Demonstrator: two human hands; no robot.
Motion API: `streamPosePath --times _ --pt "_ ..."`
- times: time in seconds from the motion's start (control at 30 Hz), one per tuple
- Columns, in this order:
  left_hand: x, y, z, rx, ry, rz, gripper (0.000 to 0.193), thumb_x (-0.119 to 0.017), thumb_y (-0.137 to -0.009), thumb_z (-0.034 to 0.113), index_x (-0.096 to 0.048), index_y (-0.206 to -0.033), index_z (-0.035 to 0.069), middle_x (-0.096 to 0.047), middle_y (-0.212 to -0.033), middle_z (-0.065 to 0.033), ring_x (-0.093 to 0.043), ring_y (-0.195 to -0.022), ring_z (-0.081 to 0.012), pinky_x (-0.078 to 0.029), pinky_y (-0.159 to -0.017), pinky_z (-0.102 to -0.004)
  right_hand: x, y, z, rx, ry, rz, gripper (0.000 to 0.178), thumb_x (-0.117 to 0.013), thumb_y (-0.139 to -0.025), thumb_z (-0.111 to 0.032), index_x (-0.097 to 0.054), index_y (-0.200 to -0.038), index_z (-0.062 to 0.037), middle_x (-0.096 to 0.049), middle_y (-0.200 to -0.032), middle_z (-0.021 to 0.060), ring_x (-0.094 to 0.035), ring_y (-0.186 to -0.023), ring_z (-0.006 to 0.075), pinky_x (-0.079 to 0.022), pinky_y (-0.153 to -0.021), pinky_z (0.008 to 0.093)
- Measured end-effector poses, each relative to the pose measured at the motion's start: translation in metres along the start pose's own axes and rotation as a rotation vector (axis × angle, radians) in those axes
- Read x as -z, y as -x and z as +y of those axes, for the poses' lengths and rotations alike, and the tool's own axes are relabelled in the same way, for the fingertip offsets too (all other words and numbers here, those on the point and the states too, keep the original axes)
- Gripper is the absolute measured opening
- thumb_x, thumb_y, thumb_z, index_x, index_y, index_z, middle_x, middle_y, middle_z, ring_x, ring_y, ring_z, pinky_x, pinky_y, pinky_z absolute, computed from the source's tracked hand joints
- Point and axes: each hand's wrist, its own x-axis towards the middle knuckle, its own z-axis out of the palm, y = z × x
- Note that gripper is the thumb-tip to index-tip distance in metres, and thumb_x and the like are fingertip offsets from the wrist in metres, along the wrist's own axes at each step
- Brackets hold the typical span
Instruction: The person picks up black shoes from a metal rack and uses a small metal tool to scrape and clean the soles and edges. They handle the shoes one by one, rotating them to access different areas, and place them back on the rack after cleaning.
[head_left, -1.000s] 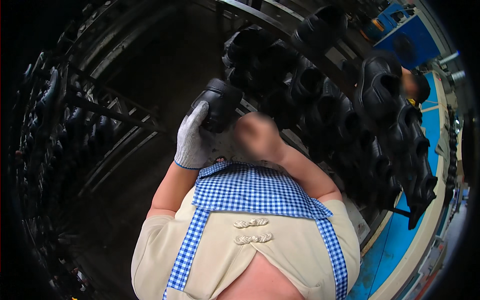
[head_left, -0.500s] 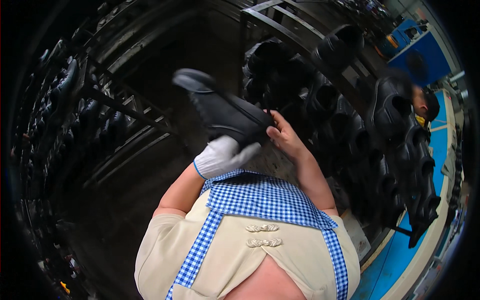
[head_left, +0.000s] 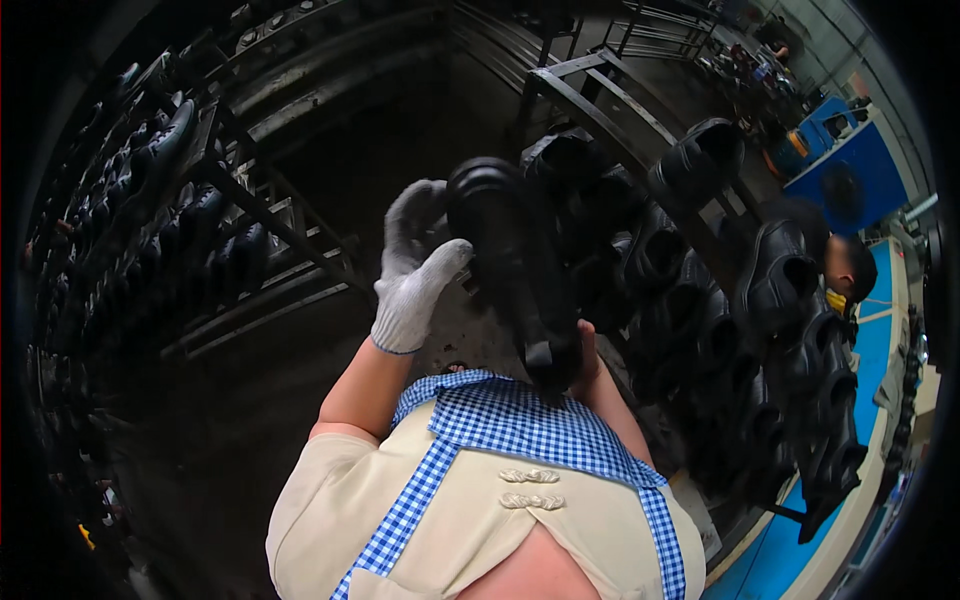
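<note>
A black shoe [head_left: 510, 260] is held in front of my apron, its rounded toe pointing away from me and its heel toward me. My right hand [head_left: 588, 352] grips it by the heel end; most of those fingers are hidden behind the shoe. Beside the toe is my left hand [head_left: 412, 270], in a white knitted glove with a blue edge. Its thumb and fingers are spread in a curve close to the shoe's left side. Whether the fingertips touch the shoe I cannot tell.
On my right stands a metal rack [head_left: 590, 100] hung with several black shoes [head_left: 775, 270]. Another shoe rack [head_left: 250, 200] is on my left. Beyond the right rack are a blue-topped bench [head_left: 875, 345], a blue machine [head_left: 850, 160] and a person's head [head_left: 850, 268].
The shoe has turned from slanting left to pointing nearly straight away, and come nearer my body. My left hand has moved from its lower side up beside the toe, its fingers spreading.
</note>
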Motion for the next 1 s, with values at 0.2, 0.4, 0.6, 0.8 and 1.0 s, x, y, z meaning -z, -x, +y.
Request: streamPosePath --times 0.2,0.4,0.6,0.8,1.0 --pt "0.009 -0.019 -0.003 0.030 -0.275 -0.203 0.064 -0.082 -0.076 0.006 -0.054 -0.133 0.004 -0.063 -0.123 -0.0080 -0.059 -0.116 -0.0185 -0.047 -0.104 -0.0337 0.009 -0.013 0.000 0.066 0.489 0.395 0.054 -0.073 -0.086 -0.048 -0.066 -0.124 -0.0106 -0.068 -0.107 0.0084 -0.066 -0.092 0.0187 -0.053 -0.077 0.0334" --pt "0.010 -0.033 0.008 0.126 -0.539 -0.605 0.064 -0.088 -0.072 0.017 -0.062 -0.129 0.001 -0.068 -0.118 -0.0095 -0.063 -0.111 -0.0180 -0.049 -0.101 -0.0328 -0.062 0.012 -0.074 0.981 1.024 0.291 0.014 -0.073 -0.089 -0.007 -0.074 -0.103 -0.0032 -0.065 -0.082 0.0024 -0.056 -0.062 0.0068 -0.042 -0.054 0.0211" --pt "0.000 -0.031 -0.014 0.272 -0.614 -0.845 0.071 -0.090 -0.069 0.028 -0.063 -0.128 0.000 -0.069 -0.119 -0.0126 -0.065 -0.111 -0.0211 -0.049 -0.102 -0.0346 -0.102 0.037 -0.118 1.155 1.597 0.119 0.019 -0.078 -0.078 0.001 -0.075 -0.097 -0.0027 -0.070 -0.086 0.0103 -0.072 -0.071 0.0214 -0.060 -0.060 0.0256" --pt "-0.008 -0.026 -0.031 0.326 -0.672 -1.004 0.070 -0.089 -0.070 0.029 -0.062 -0.128 0.000 -0.069 -0.120 -0.0133 -0.066 -0.110 -0.0223 -0.050 -0.101 -0.0345 -0.129 0.069 -0.137 0.889 2.172 0.028 0.011 -0.074 -0.078 -0.004 -0.070 -0.088 -0.0031 -0.065 -0.084 0.0068 -0.069 -0.067 0.0195 -0.056 -0.056 0.0264" --pt "-0.022 -0.021 -0.037 0.380 -0.667 -1.148 0.071 -0.088 -0.072 0.035 -0.062 -0.128 -0.001 -0.070 -0.118 -0.0137 -0.066 -0.109 -0.0227 -0.050 -0.100 -0.0343 -0.143 0.079 -0.134 0.627 2.290 -0.041 0.011 -0.073 -0.075 -0.007 -0.065 -0.081 -0.0034 -0.061 -0.080 0.0073 -0.066 -0.064 0.0210 -0.055 -0.056 0.0299"
